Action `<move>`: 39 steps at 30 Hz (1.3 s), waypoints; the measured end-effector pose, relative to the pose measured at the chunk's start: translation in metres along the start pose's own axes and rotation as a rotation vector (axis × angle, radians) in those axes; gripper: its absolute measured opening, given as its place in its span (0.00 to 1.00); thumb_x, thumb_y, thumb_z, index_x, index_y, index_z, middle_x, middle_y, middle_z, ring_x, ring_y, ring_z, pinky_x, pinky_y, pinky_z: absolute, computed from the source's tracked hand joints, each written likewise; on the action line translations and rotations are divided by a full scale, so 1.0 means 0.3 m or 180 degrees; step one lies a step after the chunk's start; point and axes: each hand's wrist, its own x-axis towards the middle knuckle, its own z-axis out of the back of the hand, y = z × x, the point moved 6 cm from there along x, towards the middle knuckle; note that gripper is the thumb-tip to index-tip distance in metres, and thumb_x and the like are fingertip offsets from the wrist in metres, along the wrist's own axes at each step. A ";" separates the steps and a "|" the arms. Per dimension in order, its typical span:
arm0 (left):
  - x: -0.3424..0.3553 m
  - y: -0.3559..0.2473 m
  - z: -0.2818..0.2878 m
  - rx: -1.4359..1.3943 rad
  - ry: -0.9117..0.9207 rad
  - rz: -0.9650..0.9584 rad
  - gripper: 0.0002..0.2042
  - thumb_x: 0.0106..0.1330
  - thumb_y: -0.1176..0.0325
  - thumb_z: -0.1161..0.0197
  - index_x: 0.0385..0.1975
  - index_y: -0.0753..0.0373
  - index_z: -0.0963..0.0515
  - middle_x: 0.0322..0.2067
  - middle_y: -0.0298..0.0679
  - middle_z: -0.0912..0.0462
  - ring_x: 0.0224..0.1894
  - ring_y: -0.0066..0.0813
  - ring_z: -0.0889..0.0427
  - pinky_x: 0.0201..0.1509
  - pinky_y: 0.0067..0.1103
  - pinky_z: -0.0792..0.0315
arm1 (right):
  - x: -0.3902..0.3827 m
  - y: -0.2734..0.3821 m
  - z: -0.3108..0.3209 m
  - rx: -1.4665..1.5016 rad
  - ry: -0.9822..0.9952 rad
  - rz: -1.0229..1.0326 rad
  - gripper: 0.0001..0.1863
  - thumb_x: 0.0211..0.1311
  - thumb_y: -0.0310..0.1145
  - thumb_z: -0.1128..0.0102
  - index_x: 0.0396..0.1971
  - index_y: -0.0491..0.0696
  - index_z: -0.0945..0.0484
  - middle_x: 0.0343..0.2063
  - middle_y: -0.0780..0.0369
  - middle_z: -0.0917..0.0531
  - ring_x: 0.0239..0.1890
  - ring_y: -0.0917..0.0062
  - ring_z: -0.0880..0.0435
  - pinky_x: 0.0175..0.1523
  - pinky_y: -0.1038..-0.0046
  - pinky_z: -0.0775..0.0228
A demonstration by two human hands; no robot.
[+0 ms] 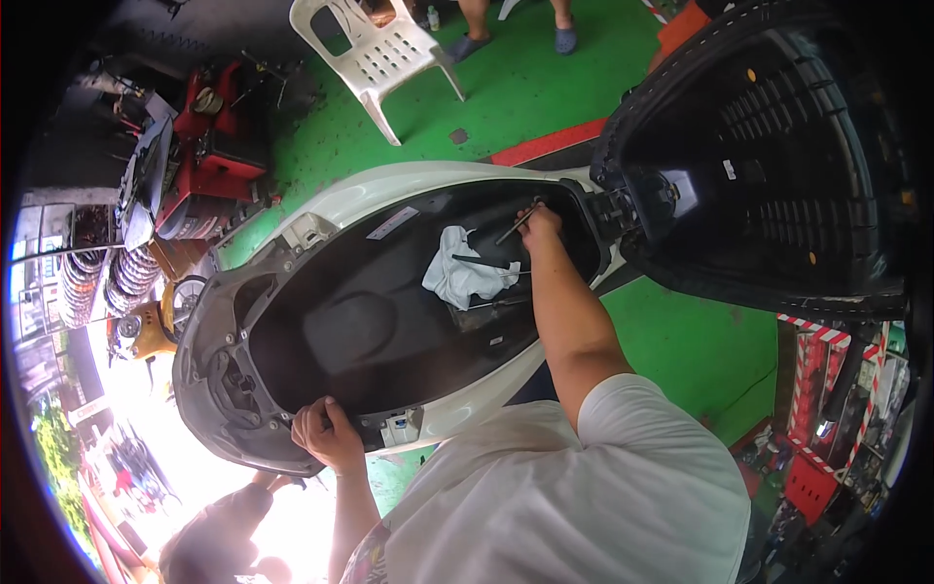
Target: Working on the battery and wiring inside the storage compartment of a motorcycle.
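Note:
A white scooter has its black under-seat storage bin exposed. At the bin's right end, near the seat hinge, my right hand is closed round a slim dark metal rod-shaped tool; its exact kind cannot be made out. Left of that hand, a crumpled white cloth lies in the bin with a thin black rod across it. My left hand rests on the bin's near left rim with curled fingers; what they hold, if anything, is hidden.
The raised black seat stands at the right. Beyond the scooter are a white plastic chair and a person's feet on the green floor. Red equipment and tires are at left; another person is at lower left.

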 end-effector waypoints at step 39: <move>0.004 0.001 -0.019 0.0042 0.0170 0.0193 0.08 0.63 0.65 0.37 0.29 0.63 0.18 0.31 0.38 0.20 0.44 0.38 0.24 0.56 0.34 0.38 | 0.094 0.166 0.001 -0.5241 -0.0240 0.2784 0.16 0.69 0.38 0.52 0.42 0.44 0.18 0.43 0.51 0.16 0.45 0.59 0.15 0.50 0.58 0.24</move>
